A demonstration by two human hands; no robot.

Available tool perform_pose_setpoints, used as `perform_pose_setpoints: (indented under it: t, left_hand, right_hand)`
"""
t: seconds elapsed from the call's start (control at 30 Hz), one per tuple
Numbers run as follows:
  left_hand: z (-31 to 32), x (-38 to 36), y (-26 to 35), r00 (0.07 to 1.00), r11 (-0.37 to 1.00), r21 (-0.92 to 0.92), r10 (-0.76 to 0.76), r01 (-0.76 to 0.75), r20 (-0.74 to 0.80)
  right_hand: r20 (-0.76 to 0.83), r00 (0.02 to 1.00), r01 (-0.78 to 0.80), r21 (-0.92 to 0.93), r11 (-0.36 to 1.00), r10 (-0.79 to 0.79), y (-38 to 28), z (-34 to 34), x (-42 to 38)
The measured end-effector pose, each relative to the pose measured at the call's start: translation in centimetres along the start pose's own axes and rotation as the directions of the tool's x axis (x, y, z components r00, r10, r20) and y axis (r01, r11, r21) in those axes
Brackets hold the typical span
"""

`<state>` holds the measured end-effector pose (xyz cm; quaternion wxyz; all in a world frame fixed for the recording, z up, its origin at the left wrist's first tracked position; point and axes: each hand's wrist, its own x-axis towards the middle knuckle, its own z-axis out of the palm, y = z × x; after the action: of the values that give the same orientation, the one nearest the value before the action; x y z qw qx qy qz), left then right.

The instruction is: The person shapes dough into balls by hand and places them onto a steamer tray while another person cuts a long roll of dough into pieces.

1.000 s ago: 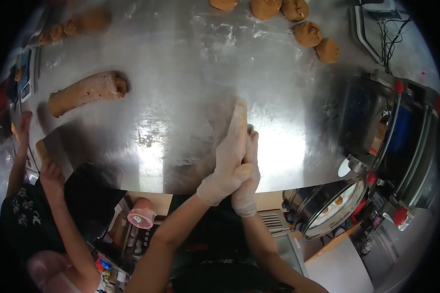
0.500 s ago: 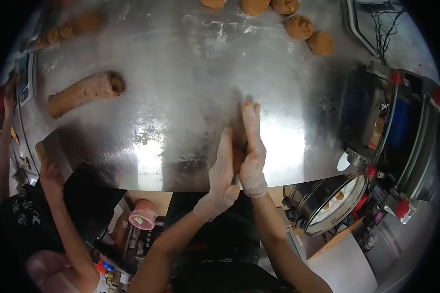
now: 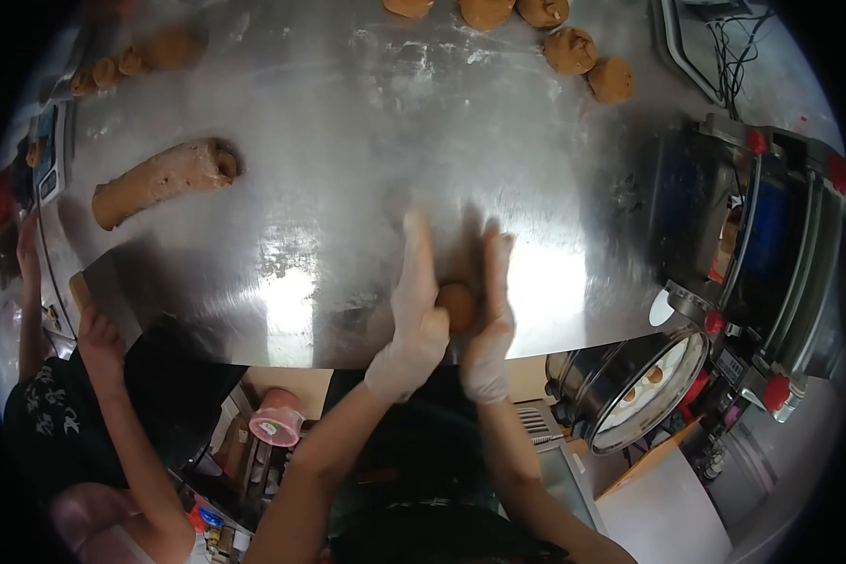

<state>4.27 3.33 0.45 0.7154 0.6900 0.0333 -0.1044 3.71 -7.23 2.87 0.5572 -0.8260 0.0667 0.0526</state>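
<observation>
A round ball of brown dough [image 3: 457, 306] rests on the steel table [image 3: 329, 169] near its front edge, between my two hands. My left hand [image 3: 415, 315], in a clear glove, stands on edge at the ball's left side with its fingers stretched forward. On the other side, my right hand [image 3: 494, 315], gloved too, is upright with fingers straight and its palm facing the ball. The left hand's thumb side appears close to the ball; contact is hard to tell. A gap shows between the ball and the right fingers.
A thick dough roll [image 3: 164, 180] lies at left. Several dough balls [image 3: 571, 51] sit along the far edge, with more dough pieces [image 3: 105, 71] far left. A machine with red knobs [image 3: 771, 235] stands right, above a round steamer [image 3: 630, 390]. At left, a co-worker's hand [image 3: 101, 334] holds a scraper.
My hands have moved apart, the left one shifting left and the right fingers drawing back toward me. More of the dough ball shows between them.
</observation>
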Motion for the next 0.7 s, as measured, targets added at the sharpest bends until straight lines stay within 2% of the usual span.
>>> perform_pose_setpoints:
  t: [0.07,0.1,0.17,0.23,0.33,0.37,0.4,0.43,0.47,0.53,0.57,0.67,0.7]
  left_hand:
    - [1.1,1.5,0.1,0.994,0.993,-0.046,0.111,-0.111,0.011]
    - [1.1,1.3,1.6,0.999,1.000,0.030,-0.005,0.004,0.034]
    - [1.3,-1.7,-0.3,0.996,0.996,0.059,0.063,-0.067,0.064]
    - [-0.1,-2.4,-0.1,0.986,0.990,0.039,0.132,-0.137,0.098]
    - [-3.6,-0.9,0.7,0.989,0.969,0.204,0.146,-0.137,-0.025]
    - [-4.2,-0.3,0.3,0.969,0.961,0.219,0.200,-0.167,-0.141]
    - [-4.3,0.0,0.1,0.963,0.935,0.309,0.226,-0.173,-0.144]
    - [-4.3,0.2,0.0,0.958,0.901,0.396,0.249,-0.175,-0.142]
    - [-4.2,0.4,-0.1,0.953,0.859,0.480,0.272,-0.178,-0.134]
    - [-4.0,0.4,0.0,0.953,0.877,0.458,0.251,-0.150,-0.170]
    - [-3.9,0.5,0.1,0.953,0.882,0.450,0.242,-0.137,-0.184]
    - [-3.5,0.4,0.2,0.956,0.887,0.441,0.235,-0.138,-0.173]
    - [-3.5,0.5,0.3,0.955,0.845,0.521,0.245,-0.126,-0.168]
  right_hand:
    - [0.036,0.981,-0.184,-0.102,0.978,0.189,0.2,1.4,-1.3]
    - [0.014,0.995,-0.098,-0.093,0.991,0.100,0.3,1.2,-0.6]
    - [-0.034,0.997,0.073,-0.082,0.994,-0.076,0.3,0.2,2.0]
    - [-0.068,0.990,0.122,-0.072,0.990,-0.127,-0.2,-1.5,2.4]
    - [-0.051,0.999,-0.014,-0.138,0.990,0.007,0.1,-3.5,-1.6]
    - [-0.029,0.999,-0.048,-0.231,0.972,0.043,0.2,-4.1,-2.9]
    - [-0.010,0.997,-0.080,-0.326,0.942,0.082,-0.7,-4.4,-3.2]
    - [0.041,0.997,0.080,-0.474,0.877,-0.069,-1.1,-4.2,-2.9]
    - [0.125,0.991,0.115,-0.556,0.823,-0.054,-1.6,-4.0,-2.5]
    - [0.276,0.961,0.190,-0.688,0.700,0.011,-3.8,-3.2,-1.0]
    - [0.315,0.948,0.268,-0.739,0.617,-0.034,-3.8,-2.6,-0.3]
    - [0.362,0.932,0.330,-0.805,0.493,-0.033,-1.7,-1.5,-0.7]
    - [0.346,0.938,0.307,-0.798,0.518,-0.024,-1.7,-1.5,-0.9]
